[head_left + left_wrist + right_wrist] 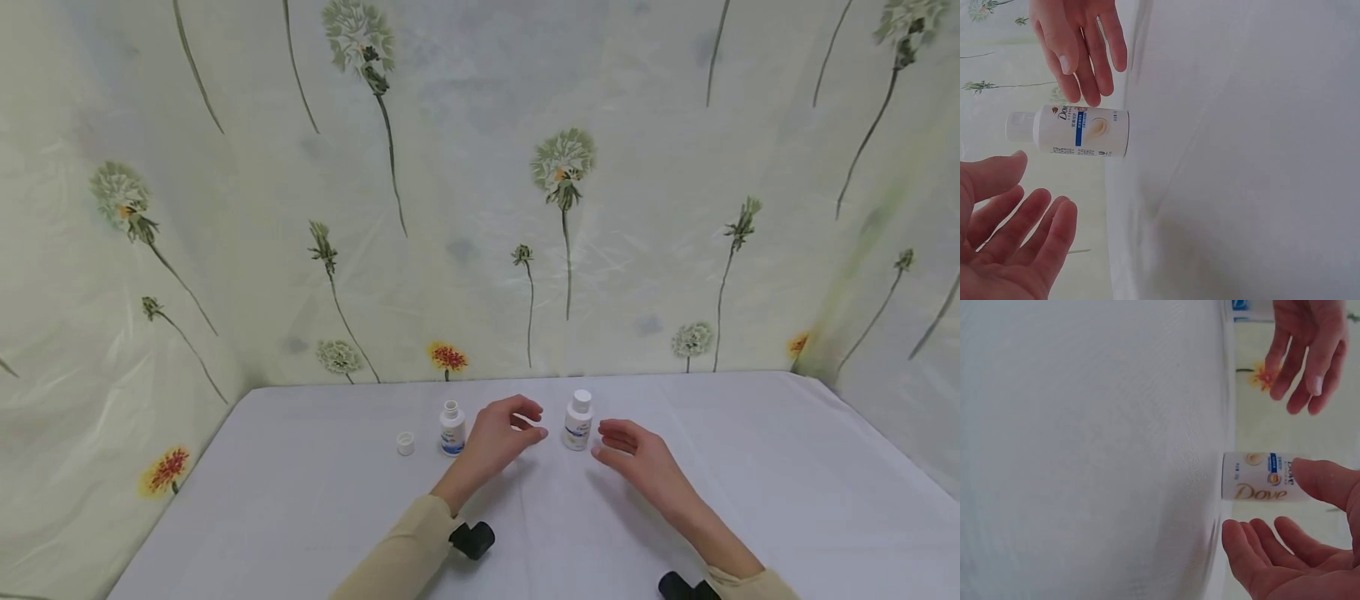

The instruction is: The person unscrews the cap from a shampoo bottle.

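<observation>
2 Dove bottles on table [750, 467] | left one [452, 428] uncapped, cap [406, 443] beside | right one [578, 421] capped, unheld | left hand [501, 439] & right hand [633, 454] loose, empty, flanking it

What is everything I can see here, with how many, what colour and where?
Capped Dove bottle: one, white with blue label, upright on the table between the two hands.
Open bottle: one, white with blue label, upright, cap off, beside the left hand.
Loose cap: one, white, on the table beside the open bottle.
Tablecloth: one, white, covers the table.
Backdrop: one, pale with dandelion print, behind the table.
Wrist cameras: two, black, at the cuffs.
Sleeves: two, beige.
Left hand: empty, fingers loosely curled.
Right hand: open, empty.
</observation>
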A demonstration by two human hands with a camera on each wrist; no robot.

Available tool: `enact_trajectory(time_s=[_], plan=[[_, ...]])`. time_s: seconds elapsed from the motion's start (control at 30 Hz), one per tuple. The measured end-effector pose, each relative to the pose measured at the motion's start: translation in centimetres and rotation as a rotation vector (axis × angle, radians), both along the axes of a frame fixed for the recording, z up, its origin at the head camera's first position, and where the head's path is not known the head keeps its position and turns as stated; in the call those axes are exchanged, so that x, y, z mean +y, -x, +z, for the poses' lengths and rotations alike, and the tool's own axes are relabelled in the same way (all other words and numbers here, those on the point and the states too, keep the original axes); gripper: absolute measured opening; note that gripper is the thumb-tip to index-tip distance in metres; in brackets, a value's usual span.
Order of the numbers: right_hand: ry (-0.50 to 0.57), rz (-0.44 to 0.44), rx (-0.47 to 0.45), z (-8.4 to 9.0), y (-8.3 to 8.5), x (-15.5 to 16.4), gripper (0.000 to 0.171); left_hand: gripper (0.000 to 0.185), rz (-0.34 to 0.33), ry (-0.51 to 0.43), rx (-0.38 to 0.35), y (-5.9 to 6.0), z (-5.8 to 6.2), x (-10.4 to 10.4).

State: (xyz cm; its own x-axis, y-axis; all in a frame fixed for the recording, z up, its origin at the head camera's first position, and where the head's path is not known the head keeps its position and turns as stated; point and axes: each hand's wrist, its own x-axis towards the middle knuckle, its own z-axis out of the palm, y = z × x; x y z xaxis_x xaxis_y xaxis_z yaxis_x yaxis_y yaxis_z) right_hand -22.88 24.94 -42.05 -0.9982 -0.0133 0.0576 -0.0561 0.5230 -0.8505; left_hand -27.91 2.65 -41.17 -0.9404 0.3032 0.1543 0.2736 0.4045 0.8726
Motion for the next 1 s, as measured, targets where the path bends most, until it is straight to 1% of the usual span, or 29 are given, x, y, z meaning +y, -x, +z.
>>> enact_trajectory(time_s=[0.13,0.23,0.47,0.67,0.8,1.0], plan=[[0.022,0.001,-0.019,0.0,0.4,0.0,0.056,0.021,0.020,-0.029,0.026,0.2,0.2,0.5],[0.034,0.003,-0.026,0.0,0.6,0.0,0.056,0.021,0.024,-0.049,0.036,0.4,0.3,0.8],[0.041,0.006,-0.014,0.1,1.1,-0.1,0.057,0.025,0.023,-0.048,0.042,0.9,0.5,1.9],[0.066,0.030,0.013,0.0,1.6,-0.3,0.057,0.029,0.008,-0.067,0.049,1.2,0.3,2.8],[0.096,0.028,0.028,-0.2,2.1,-0.7,0.056,0.032,-0.005,-0.088,0.066,1.5,0.2,3.1],[0.087,0.015,0.012,-0.3,2.4,-0.9,0.057,0.032,-0.019,-0.110,0.057,1.7,0.4,3.7]])
